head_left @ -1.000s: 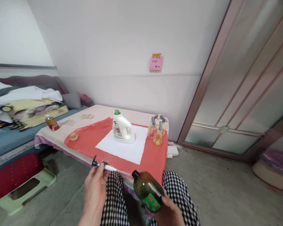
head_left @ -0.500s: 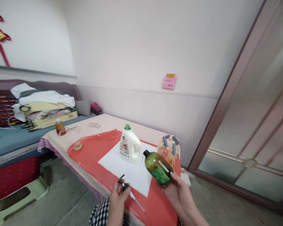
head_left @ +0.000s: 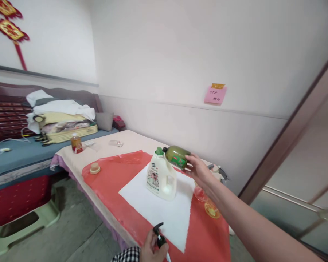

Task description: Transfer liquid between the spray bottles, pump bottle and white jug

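My right hand (head_left: 195, 166) is wrapped round the base end of a green see-through bottle (head_left: 175, 157) with a green label. The bottle lies nearly level, its black neck beside the green spout of a white detergent jug (head_left: 161, 180); I cannot tell whether the two touch. The jug stands upright on a white cloth (head_left: 142, 201). Lower down, my left hand (head_left: 153, 248) grips a black pump head (head_left: 160, 236) with a pale dip tube, partly cut off by the bottom edge.
A red sheet (head_left: 106, 182) covers much of the table. On it are a beige cap (head_left: 95, 168) and, partly behind my right forearm, a yellow glass container (head_left: 212, 210). An amber bottle (head_left: 76, 143) stands at the far left edge. A red-covered stool (head_left: 19, 198) is beside the table.
My right hand has moved the green bottle up and away from me to the jug's top, tipping it nearly level. My left hand still holds the pump head, and the view has shifted.
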The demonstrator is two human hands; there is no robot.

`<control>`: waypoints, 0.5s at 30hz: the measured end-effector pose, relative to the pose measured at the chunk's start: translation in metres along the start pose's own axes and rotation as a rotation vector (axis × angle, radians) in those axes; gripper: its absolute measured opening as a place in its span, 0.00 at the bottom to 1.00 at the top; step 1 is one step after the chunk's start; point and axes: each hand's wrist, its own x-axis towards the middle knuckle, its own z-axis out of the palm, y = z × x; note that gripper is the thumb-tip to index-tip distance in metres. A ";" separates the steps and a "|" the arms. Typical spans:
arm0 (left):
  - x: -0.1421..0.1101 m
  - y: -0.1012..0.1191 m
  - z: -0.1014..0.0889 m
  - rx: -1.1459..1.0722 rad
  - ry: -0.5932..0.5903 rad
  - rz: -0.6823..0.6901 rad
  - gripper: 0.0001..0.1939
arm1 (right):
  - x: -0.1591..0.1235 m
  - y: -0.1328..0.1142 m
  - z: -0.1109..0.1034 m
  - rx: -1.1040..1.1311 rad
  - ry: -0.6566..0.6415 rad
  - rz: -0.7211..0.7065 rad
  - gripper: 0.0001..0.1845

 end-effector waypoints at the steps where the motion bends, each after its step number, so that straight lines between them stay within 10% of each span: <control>1: 0.001 -0.002 0.000 0.009 0.002 -0.010 0.26 | 0.005 -0.003 0.003 -0.055 0.003 -0.003 0.19; 15: -0.002 0.002 0.007 -0.005 0.075 -0.068 0.23 | 0.034 -0.039 0.030 -0.747 0.003 -0.192 0.32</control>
